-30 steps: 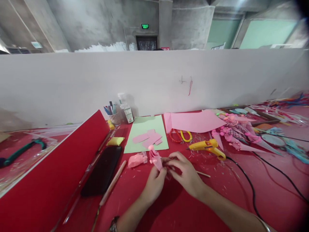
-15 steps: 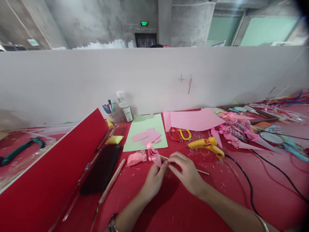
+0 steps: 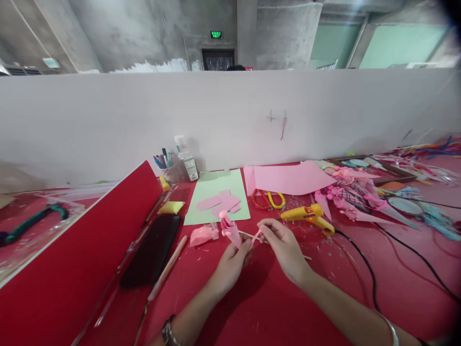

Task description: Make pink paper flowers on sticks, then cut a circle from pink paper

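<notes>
— Where do the hands sit?
— Mid-desk (image 3: 230,307): left hand (image 3: 230,265) beside right hand (image 3: 284,247), a paper roll (image 3: 230,229) at the left fingertips.
— And behind them?
— A sheet (image 3: 216,190) with paper scraps (image 3: 221,203) on it; scissors (image 3: 267,199) to its right, glue gun (image 3: 309,215) right again (cord trailing toward the near edge).
— Left side?
— A phone (image 3: 153,252), then a board (image 3: 72,269).
</notes>
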Demonstrator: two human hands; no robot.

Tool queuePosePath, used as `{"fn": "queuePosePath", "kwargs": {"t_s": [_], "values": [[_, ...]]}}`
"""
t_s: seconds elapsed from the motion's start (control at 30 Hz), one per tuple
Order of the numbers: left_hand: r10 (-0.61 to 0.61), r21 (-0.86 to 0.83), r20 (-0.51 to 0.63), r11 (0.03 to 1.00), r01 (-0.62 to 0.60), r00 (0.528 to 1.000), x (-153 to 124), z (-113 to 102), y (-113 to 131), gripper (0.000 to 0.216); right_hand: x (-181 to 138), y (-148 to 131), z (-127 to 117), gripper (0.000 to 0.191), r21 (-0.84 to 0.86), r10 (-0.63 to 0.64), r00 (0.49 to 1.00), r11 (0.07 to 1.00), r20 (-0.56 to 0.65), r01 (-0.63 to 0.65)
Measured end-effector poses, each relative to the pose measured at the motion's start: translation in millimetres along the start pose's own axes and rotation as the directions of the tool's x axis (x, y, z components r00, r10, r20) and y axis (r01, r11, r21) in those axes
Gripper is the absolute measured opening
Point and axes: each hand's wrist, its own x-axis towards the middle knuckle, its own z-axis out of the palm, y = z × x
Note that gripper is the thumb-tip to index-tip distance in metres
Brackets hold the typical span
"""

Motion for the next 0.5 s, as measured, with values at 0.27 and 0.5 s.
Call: {"fn": "queuePosePath", "kwargs": {"t_s": [0.27,0.5], "values": [[-0.018,0.011,-0.016,1.000,0.018,1.000,-1.9,0.7,3.8,0.034,0.6,-2.9,-1.6,0.021,0.007,-0.038,0.997,0.999,0.071,0.038],[0.021,0.036,-0.096,0.999,-0.018,0.995,-1.6,-1.0,-0.4,0.043,1.2,-3.5,0.3,0.010,-0.111,-0.072,0.994,0.990,0.082,0.081]]}}
